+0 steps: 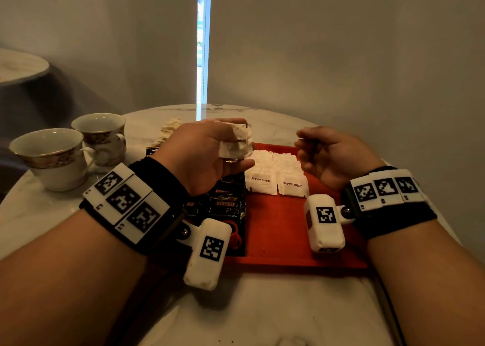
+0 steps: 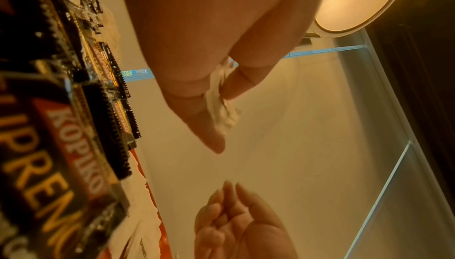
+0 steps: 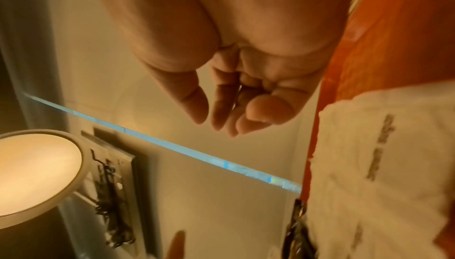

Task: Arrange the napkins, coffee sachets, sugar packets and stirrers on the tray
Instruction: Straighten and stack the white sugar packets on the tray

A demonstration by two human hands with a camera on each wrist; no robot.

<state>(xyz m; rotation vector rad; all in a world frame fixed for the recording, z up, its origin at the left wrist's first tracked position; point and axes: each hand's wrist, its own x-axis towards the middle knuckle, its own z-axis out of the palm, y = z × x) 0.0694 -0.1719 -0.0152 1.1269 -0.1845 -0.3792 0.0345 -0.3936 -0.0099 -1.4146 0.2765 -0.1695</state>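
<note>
My left hand (image 1: 240, 146) hovers over the far left of the red tray (image 1: 278, 230) and pinches a crumpled white packet (image 1: 233, 146) between thumb and fingers; the left wrist view shows the packet (image 2: 222, 113) in the left hand (image 2: 221, 121). My right hand (image 1: 305, 149) floats over the tray's far right, fingers loosely curled and empty, as the right wrist view of this hand (image 3: 214, 119) confirms. White brown sugar packets (image 1: 275, 178) lie in overlapping rows on the tray. Black Kopiko coffee sachets (image 1: 227, 206) overlap along the tray's left side.
Two gold-rimmed cups (image 1: 55, 157) (image 1: 103, 136) stand at the left on the round marble table (image 1: 262, 306). A pale beige pile (image 1: 170, 129) lies behind my left hand; I cannot tell what it is. A wall stands close behind the table.
</note>
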